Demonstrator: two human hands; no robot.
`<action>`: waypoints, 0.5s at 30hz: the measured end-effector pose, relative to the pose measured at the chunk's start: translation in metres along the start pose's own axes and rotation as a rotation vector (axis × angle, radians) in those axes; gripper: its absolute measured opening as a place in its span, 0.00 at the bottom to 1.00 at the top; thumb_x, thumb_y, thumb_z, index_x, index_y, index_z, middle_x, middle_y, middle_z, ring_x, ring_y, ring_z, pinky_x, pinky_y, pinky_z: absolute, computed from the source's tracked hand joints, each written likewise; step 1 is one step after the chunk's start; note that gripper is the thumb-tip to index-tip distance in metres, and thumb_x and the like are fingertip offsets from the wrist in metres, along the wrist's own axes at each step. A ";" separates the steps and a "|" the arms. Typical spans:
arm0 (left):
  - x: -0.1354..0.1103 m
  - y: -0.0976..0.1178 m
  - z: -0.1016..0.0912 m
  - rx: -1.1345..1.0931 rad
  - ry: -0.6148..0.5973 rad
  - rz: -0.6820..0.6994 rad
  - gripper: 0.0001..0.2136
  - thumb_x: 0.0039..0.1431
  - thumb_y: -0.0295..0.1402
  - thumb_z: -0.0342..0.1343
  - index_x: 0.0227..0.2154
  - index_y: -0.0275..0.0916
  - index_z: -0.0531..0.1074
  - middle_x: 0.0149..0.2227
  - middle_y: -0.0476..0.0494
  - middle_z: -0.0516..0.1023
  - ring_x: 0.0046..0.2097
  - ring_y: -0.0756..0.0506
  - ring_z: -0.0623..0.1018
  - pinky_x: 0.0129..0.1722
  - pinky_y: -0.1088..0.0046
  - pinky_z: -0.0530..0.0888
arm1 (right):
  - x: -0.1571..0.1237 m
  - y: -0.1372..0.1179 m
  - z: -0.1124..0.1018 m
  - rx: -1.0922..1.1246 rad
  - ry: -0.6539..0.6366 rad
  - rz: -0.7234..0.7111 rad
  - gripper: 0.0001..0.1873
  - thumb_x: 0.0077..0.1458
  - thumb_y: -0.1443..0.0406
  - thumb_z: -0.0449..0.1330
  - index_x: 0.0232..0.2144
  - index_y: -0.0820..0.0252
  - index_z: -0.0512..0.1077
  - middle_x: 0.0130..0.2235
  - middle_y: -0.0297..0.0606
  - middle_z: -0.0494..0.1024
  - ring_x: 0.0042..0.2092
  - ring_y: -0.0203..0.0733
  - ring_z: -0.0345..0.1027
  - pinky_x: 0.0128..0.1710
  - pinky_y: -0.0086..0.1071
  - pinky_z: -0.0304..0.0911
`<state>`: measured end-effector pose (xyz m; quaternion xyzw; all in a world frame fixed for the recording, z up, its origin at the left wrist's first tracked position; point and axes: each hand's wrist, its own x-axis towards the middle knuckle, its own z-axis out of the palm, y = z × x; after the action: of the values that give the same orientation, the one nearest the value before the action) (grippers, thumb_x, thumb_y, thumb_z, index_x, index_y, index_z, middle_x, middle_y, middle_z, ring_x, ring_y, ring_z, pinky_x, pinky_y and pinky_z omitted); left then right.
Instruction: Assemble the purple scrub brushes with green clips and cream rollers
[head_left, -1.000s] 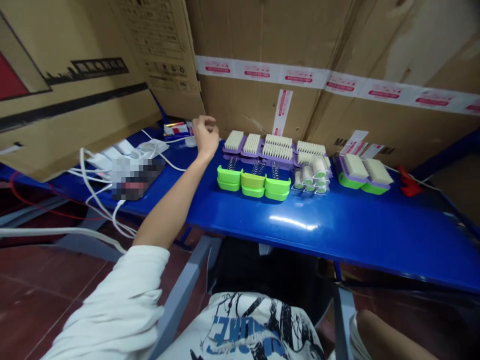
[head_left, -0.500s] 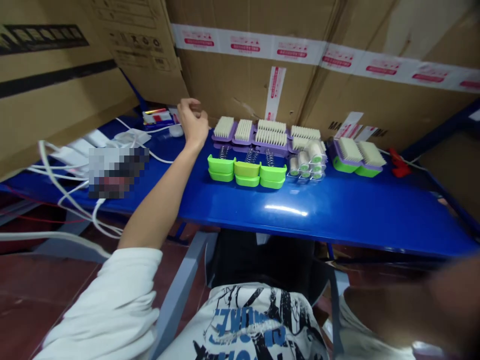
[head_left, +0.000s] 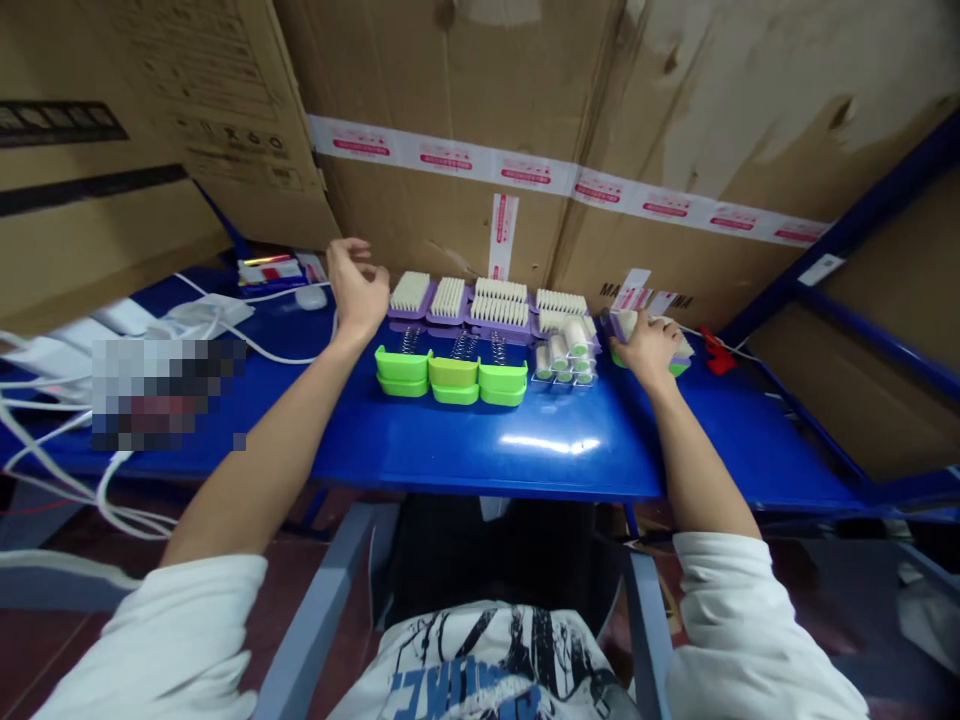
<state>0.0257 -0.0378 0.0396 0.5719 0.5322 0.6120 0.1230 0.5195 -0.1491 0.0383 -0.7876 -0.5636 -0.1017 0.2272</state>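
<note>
My left hand (head_left: 358,292) hovers at the left end of a row of brush heads, fingers loosely bent and apart, nothing visible in it. Pale bristles stand on purple bases in this row, such as the leftmost brush head (head_left: 410,291). In front are metal springs (head_left: 465,346) and lime-green plastic shells (head_left: 455,376). My right hand (head_left: 646,345) lies spread over bristle brushes (head_left: 681,352) with green undersides at the right, touching them and covering much of them. Between the hands, small white rollers with green ends (head_left: 564,350) sit stacked beside the shells.
White cables (head_left: 112,510) and power adapters (head_left: 124,318) crowd the left of the blue table (head_left: 450,450). A red plastic piece (head_left: 718,352) lies to the right. Taped cardboard (head_left: 435,220) walls off the back. A grey chair armrest (head_left: 319,610) stands near my left arm.
My right hand has moved from a blur at the lower right up onto the right-hand brushes. My left hand stays beside the row's left end. The view has shifted to the right.
</note>
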 end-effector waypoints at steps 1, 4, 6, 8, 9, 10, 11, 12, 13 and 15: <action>-0.002 0.007 -0.001 0.034 0.026 -0.008 0.21 0.68 0.17 0.56 0.59 0.40 0.65 0.66 0.35 0.72 0.58 0.42 0.82 0.67 0.56 0.81 | 0.000 0.000 -0.002 0.007 0.011 0.022 0.45 0.59 0.48 0.68 0.70 0.67 0.68 0.65 0.75 0.77 0.70 0.87 0.63 0.69 0.79 0.55; -0.008 0.027 -0.006 0.106 0.037 0.024 0.18 0.68 0.15 0.57 0.57 0.36 0.68 0.61 0.38 0.76 0.53 0.45 0.83 0.66 0.59 0.80 | 0.001 0.000 -0.016 0.046 0.087 0.092 0.47 0.56 0.51 0.70 0.71 0.67 0.68 0.67 0.72 0.76 0.70 0.83 0.65 0.69 0.75 0.60; -0.013 0.040 -0.008 0.140 0.033 0.103 0.17 0.68 0.15 0.56 0.55 0.36 0.69 0.60 0.39 0.76 0.58 0.43 0.82 0.69 0.57 0.78 | 0.002 0.004 -0.026 0.138 0.204 0.086 0.46 0.55 0.52 0.71 0.71 0.65 0.69 0.68 0.68 0.76 0.69 0.79 0.66 0.69 0.71 0.62; -0.023 0.054 -0.010 0.180 0.030 0.202 0.17 0.67 0.15 0.55 0.53 0.38 0.71 0.59 0.39 0.76 0.63 0.39 0.80 0.70 0.53 0.77 | 0.004 0.008 -0.034 0.316 0.359 0.016 0.42 0.56 0.52 0.72 0.68 0.61 0.71 0.66 0.63 0.77 0.66 0.72 0.70 0.70 0.66 0.65; -0.031 0.062 -0.010 0.201 0.022 0.256 0.17 0.67 0.16 0.56 0.54 0.39 0.71 0.59 0.38 0.76 0.65 0.36 0.79 0.71 0.50 0.77 | 0.006 0.009 -0.036 0.441 0.421 -0.035 0.39 0.57 0.51 0.72 0.66 0.58 0.73 0.65 0.59 0.79 0.64 0.69 0.72 0.69 0.64 0.67; -0.041 0.072 -0.009 0.220 0.002 0.310 0.17 0.67 0.18 0.57 0.55 0.40 0.71 0.60 0.37 0.76 0.68 0.34 0.78 0.72 0.47 0.76 | 0.006 0.008 -0.036 0.581 0.455 -0.092 0.36 0.58 0.49 0.72 0.64 0.54 0.73 0.63 0.56 0.80 0.61 0.67 0.74 0.68 0.63 0.69; -0.052 0.083 -0.009 0.247 -0.024 0.366 0.18 0.67 0.20 0.59 0.57 0.40 0.72 0.62 0.36 0.76 0.71 0.31 0.76 0.74 0.44 0.75 | 0.006 0.006 -0.036 0.725 0.470 -0.148 0.34 0.59 0.46 0.71 0.62 0.51 0.74 0.61 0.53 0.81 0.59 0.67 0.75 0.65 0.64 0.71; -0.065 0.094 -0.007 0.277 -0.065 0.423 0.19 0.68 0.22 0.60 0.59 0.41 0.72 0.64 0.36 0.75 0.75 0.28 0.72 0.76 0.38 0.71 | 0.004 0.000 -0.035 0.853 0.462 -0.203 0.33 0.61 0.43 0.69 0.61 0.48 0.74 0.59 0.50 0.82 0.58 0.67 0.76 0.62 0.65 0.72; -0.079 0.105 -0.005 0.303 -0.122 0.467 0.20 0.69 0.26 0.61 0.61 0.42 0.71 0.68 0.37 0.74 0.78 0.25 0.67 0.77 0.32 0.69 | 0.000 -0.008 -0.035 0.954 0.444 -0.255 0.32 0.61 0.40 0.67 0.60 0.46 0.75 0.58 0.49 0.82 0.57 0.69 0.77 0.60 0.67 0.72; -0.105 0.123 -0.001 0.345 -0.291 0.494 0.18 0.75 0.36 0.61 0.63 0.45 0.71 0.76 0.39 0.67 0.83 0.19 0.59 0.73 0.23 0.69 | -0.020 -0.030 -0.037 1.061 0.373 -0.357 0.31 0.61 0.38 0.66 0.58 0.45 0.76 0.55 0.48 0.82 0.57 0.70 0.78 0.58 0.67 0.73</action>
<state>0.1139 -0.1677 0.0777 0.7773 0.4501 0.4363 -0.0530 0.4886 -0.1751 0.0694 -0.4282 -0.6117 0.0205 0.6648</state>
